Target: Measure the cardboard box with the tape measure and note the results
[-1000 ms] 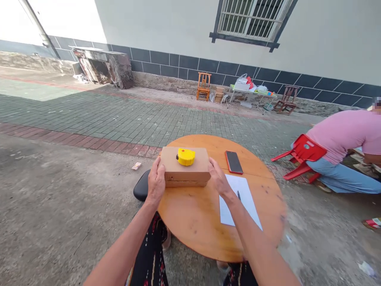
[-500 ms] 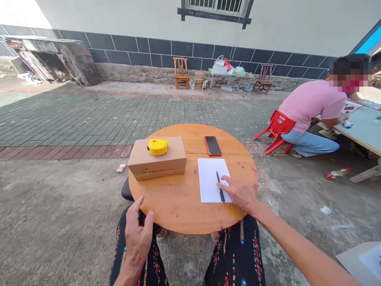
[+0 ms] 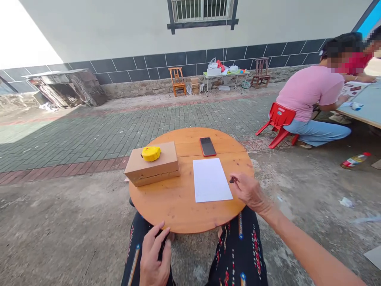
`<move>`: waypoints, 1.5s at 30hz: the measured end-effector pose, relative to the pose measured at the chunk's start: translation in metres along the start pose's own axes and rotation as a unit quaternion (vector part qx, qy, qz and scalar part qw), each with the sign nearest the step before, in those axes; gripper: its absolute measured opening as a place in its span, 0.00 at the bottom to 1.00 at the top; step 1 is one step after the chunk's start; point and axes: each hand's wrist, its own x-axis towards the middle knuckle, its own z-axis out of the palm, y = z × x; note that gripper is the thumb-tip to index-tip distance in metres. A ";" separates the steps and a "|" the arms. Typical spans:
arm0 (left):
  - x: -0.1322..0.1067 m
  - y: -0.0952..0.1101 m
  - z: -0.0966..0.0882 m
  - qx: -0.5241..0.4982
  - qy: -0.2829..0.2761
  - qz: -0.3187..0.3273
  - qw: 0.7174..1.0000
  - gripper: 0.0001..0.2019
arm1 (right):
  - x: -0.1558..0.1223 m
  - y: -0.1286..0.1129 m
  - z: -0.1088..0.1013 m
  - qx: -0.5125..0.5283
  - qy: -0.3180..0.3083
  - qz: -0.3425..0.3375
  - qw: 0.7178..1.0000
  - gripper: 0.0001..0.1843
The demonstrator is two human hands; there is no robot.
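Right hand [image 3: 248,191] closed around what looks like a dark pen [image 3: 232,180], just right of the paper [image 3: 210,180].
The left hand [image 3: 155,254], empty with fingers loosely spread, is by the surface's [image 3: 166,208] near rim. The paper lies unheld (a breeze or dragging wrist could skid it). Beyond the left hand, the box [image 3: 157,174] seems to overhang; a knock might spill the tape measure [image 3: 151,154] on top. Farther out than the right hand lies a phone [image 3: 207,147]; nothing blocks that hand's way to the paper.

Head cam looks fwd/down, hands [image 3: 248,191] close, wall [image 3: 119,29] in bkgd.
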 end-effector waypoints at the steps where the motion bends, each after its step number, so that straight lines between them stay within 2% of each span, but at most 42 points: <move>1: 0.001 0.006 0.005 0.002 -0.005 0.023 1.000 0.17 | -0.006 -0.002 -0.006 0.027 0.048 0.043 0.998 0.13; 3: 0.007 0.019 0.015 0.010 -0.008 0.063 0.998 0.15 | -0.018 -0.007 -0.018 0.127 0.140 0.129 0.973 0.10; 5: 0.016 0.033 0.025 0.017 -0.014 0.092 0.995 0.13 | -0.029 -0.016 -0.029 0.223 0.200 0.201 0.933 0.09; 10: 0.040 0.068 0.050 -0.002 -0.050 0.131 0.990 0.14 | -0.045 -0.040 -0.038 0.329 0.203 0.317 0.866 0.12; 12: 0.046 0.081 0.059 -0.022 -0.070 0.145 0.987 0.14 | -0.047 -0.048 -0.034 0.378 0.199 0.337 0.839 0.12; 14: 0.051 0.093 0.068 -0.039 -0.093 0.155 0.983 0.14 | -0.048 -0.052 -0.027 0.405 0.188 0.343 0.826 0.12; 16: 0.054 0.104 0.076 -0.045 -0.117 0.161 0.979 0.14 | -0.049 -0.053 -0.019 0.416 0.159 0.338 0.829 0.12; 20: 0.062 0.117 0.094 -0.031 -0.161 0.162 0.973 0.14 | -0.049 -0.048 -0.005 0.395 0.085 0.325 0.855 0.15; 27: 0.070 0.117 0.115 0.000 -0.205 0.149 0.967 0.18 | -0.035 -0.043 0.012 0.322 0.040 0.288 0.901 0.09; 31: 0.073 0.118 0.117 0.002 -0.211 0.135 0.968 0.19 | -0.028 -0.044 0.020 0.300 0.013 0.243 0.922 0.10; 38: 0.077 0.119 0.115 -0.009 -0.228 0.118 0.966 0.18 | -0.021 -0.043 0.034 0.267 0.000 0.256 0.929 0.12; 45: 0.076 0.115 0.115 -0.020 -0.223 0.141 0.964 0.19 | -0.018 -0.043 0.034 0.234 -0.005 0.230 0.945 0.11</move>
